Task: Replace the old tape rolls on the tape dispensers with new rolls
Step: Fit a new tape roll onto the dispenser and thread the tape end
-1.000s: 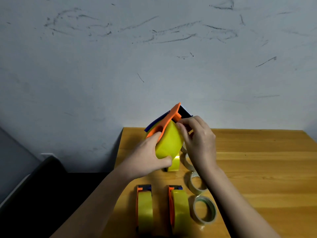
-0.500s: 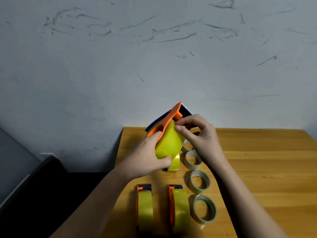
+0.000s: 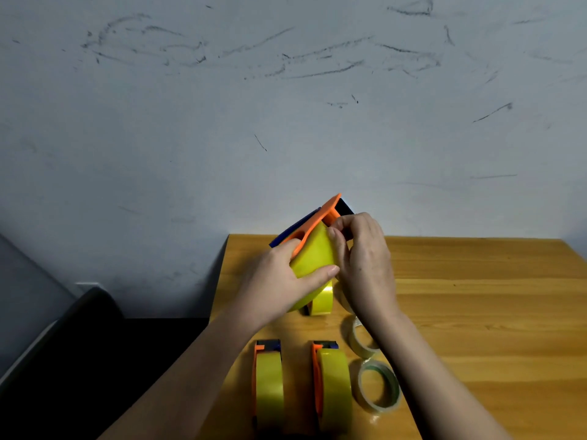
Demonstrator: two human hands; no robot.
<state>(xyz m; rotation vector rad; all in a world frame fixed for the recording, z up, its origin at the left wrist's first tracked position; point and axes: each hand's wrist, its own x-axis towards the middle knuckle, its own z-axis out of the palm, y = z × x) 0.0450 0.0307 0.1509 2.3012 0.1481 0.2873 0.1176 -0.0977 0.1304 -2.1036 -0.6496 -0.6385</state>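
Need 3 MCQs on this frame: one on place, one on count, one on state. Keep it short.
1. Where is the raised tape dispenser?
A. Flat on the table
B. Held up above the table's far left part
C. On the black chair

2. How many dispensers lie on the wooden table nearest the camera?
A. Two
B. Four
C. None

3. What is the right hand doing?
A. Resting flat on the table
B. Pinching at the top of the held dispenser's yellow roll
C. Lifting a clear roll

Answers: 1 B, the left hand grips it in the air. 2 A, one near dispenser lies beside another. 3 B, its fingertips meet by the orange frame.
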